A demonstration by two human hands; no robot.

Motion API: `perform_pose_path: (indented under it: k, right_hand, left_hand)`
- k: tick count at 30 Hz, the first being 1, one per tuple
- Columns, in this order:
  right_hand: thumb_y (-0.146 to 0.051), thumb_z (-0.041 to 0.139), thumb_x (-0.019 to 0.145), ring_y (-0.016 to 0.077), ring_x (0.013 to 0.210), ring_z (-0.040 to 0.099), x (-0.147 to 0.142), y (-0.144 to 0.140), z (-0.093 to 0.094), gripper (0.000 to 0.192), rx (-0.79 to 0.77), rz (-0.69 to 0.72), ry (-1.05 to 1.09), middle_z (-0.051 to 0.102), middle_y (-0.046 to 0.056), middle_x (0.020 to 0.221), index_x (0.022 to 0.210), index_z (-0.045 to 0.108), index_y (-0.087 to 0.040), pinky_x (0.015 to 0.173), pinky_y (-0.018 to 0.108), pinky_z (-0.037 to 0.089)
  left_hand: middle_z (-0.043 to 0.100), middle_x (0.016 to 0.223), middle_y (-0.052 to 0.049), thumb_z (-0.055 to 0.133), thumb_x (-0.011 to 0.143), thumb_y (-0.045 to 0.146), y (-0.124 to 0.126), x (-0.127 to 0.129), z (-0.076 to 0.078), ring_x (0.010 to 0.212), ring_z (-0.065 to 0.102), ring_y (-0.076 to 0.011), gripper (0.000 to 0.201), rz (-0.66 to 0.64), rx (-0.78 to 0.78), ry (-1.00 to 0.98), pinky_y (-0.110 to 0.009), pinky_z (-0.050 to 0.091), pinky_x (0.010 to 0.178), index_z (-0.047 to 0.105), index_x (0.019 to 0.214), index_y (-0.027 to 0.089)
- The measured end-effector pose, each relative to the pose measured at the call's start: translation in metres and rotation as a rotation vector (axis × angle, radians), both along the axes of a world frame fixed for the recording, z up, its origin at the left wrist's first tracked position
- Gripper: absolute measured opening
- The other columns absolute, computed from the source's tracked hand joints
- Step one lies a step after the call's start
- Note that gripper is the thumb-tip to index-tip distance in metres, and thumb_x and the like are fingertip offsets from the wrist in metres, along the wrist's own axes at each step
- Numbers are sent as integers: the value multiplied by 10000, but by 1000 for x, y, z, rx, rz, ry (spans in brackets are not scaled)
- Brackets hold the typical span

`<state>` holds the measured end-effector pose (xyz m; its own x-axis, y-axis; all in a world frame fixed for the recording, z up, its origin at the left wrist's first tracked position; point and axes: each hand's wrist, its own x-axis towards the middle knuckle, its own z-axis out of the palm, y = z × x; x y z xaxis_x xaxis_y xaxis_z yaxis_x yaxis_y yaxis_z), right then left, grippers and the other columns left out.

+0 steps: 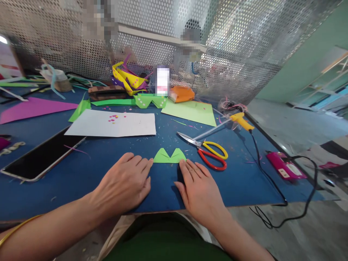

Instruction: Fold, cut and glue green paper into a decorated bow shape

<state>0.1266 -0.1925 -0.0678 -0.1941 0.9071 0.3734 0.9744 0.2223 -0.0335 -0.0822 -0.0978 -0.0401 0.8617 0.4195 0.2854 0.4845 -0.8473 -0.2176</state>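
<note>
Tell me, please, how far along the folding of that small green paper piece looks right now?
The green paper piece already shows two folded peaks with a notch between. In hand: the left hand and right hand lie flat on the blue table, fingertips at its lower edge. A similar green piece with white dots lies farther back; this one is undecorated.

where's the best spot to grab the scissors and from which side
Take the scissors by the red and yellow handle loops, probably with the right hand, which lies just beside them. They lie flat on the blue table with loops toward the person and blade tips pointing away to the left, so fingers coming from the near side meet handles, not blades.
</note>
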Motion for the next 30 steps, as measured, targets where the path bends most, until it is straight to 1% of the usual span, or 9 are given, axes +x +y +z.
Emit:
perform_pose_path:
  k: [3,7,10,12,15,20,24,27,30]
  right_hand:
    - [-324,394,996,309,1211,592,1,0,0,478,8,12,-12,635,198,1282,1299,577,-3,1023,486,467]
    - [-291,394,997,311,1183,612,2,2,1,454,23,34,-46,644,206,1263,1285,587,1,990,483,488]
    - [-222,420,985,305,1139,640,3,6,0,390,51,61,-104,675,197,1215,1245,620,-12,954,462,499]
    - [-160,459,959,296,1098,660,6,10,-1,338,85,91,-155,697,193,1175,1208,648,-32,923,445,501]
    - [-71,501,891,283,1032,678,12,17,1,319,109,149,-206,713,182,1143,1159,673,-46,873,415,496]
    - [-50,493,873,216,826,678,23,29,13,280,48,240,-257,738,142,985,1079,682,-49,734,355,461]
    - [-58,482,873,182,634,583,25,39,25,219,21,315,-369,676,77,795,913,690,-113,631,347,383]
    - [-64,459,896,177,621,530,23,48,26,237,66,370,-382,611,50,725,798,659,-146,627,343,346]
    - [-66,443,921,181,674,520,21,53,20,258,95,356,-305,601,51,738,809,663,-142,659,341,344]
  left_hand:
    - [706,901,-132,433,907,229,-2,-7,-1,798,612,-279,398,21,-4,3,-445,436,757,666,1166,38]
    - [699,890,-133,458,948,345,2,-8,3,794,623,-282,393,17,-1,7,-434,449,727,684,1113,68]
    - [683,837,-90,459,963,248,9,-1,10,760,618,-251,271,7,57,-10,-396,437,691,693,1026,126]
    - [682,850,-75,473,955,189,15,6,13,787,613,-234,216,-52,79,-31,-375,433,706,685,978,156]
    - [678,842,-64,511,931,146,25,20,15,810,603,-211,166,-183,47,-50,-348,428,723,673,906,175]
    - [635,725,-39,522,910,104,36,31,6,710,574,-190,179,-273,32,23,-327,425,683,657,809,165]
    - [622,725,-41,524,899,99,39,29,-3,676,552,-194,167,-307,80,22,-335,414,648,642,796,156]
    - [605,701,-37,516,901,94,39,28,-6,651,533,-190,176,-327,106,-15,-335,401,630,631,782,153]
    - [607,694,-39,512,893,69,39,28,-6,652,540,-189,171,-347,113,-56,-336,401,626,640,803,139]
